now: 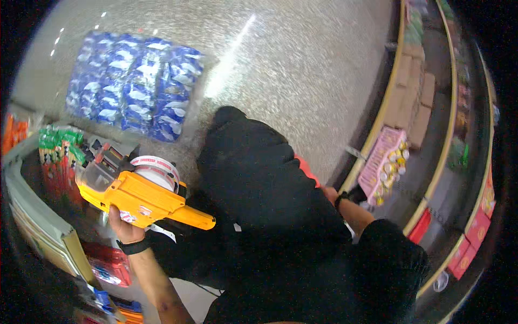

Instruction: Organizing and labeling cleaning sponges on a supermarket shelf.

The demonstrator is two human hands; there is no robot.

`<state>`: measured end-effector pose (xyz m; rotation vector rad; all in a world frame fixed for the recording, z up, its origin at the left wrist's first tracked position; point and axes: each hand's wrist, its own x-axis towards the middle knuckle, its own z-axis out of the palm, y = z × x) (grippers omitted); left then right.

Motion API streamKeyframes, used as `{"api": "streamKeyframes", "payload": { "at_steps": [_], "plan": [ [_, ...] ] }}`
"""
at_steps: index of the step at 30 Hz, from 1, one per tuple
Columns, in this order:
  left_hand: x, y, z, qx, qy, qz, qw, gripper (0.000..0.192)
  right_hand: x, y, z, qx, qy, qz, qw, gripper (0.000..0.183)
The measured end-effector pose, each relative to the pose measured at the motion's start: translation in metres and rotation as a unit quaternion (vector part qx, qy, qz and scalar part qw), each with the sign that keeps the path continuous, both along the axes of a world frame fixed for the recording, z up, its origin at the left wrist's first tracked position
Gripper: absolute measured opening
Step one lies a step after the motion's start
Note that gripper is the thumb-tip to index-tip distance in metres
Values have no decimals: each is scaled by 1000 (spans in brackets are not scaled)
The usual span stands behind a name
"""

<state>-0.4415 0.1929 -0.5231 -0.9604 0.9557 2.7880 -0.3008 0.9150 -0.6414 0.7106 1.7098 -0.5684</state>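
My left hand (123, 227), with a black band at its wrist, holds a yellow handheld tape dispenser (141, 198) from below. The dispenser carries a white roll (156, 172) with red print and has a clear cover at its far left part; a white strip hangs under it. My right hand (331, 195) is at the right, beside the shelf edge and partly hidden by dark clothing. A red-orange thing (307, 170) shows next to it, but what its fingers hold cannot be told. A pink display box (380, 164) of small yellow-and-white items lies on the shelf near it.
A large wrapped stack of blue packs (135, 85) stands on the speckled floor (303, 52). Cardboard boxes (408, 93) and red boxes (477, 229) sit on curved-looking shelves at the right. Green-and-red packets (60, 154) fill a bin with a pale rim (36, 210) at the left.
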Motion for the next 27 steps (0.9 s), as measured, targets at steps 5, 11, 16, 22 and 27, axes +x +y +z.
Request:
{"api": "streamKeyframes", "payload": {
  "at_steps": [5, 11, 16, 22, 27],
  "plan": [
    [25, 5, -1, -58, 51, 39, 996, 49, -46, 11, -21, -65, -59, 153, 984, 35],
    [37, 29, 33, -138, 85, 88, 983, 44, -121, 14, -61, -87, -99, 280, 951, 40],
    [15, 44, 60, -161, 40, 93, 982, 44, -197, 25, -106, -117, -140, 436, 881, 45],
    [-10, 66, 92, -143, 96, 81, 982, 47, -333, -14, -138, -72, 20, 592, 803, 29],
    [1, 54, 134, -242, 133, 171, 946, 46, -374, -125, -107, -139, 392, 548, 726, 34]
  ]
}}
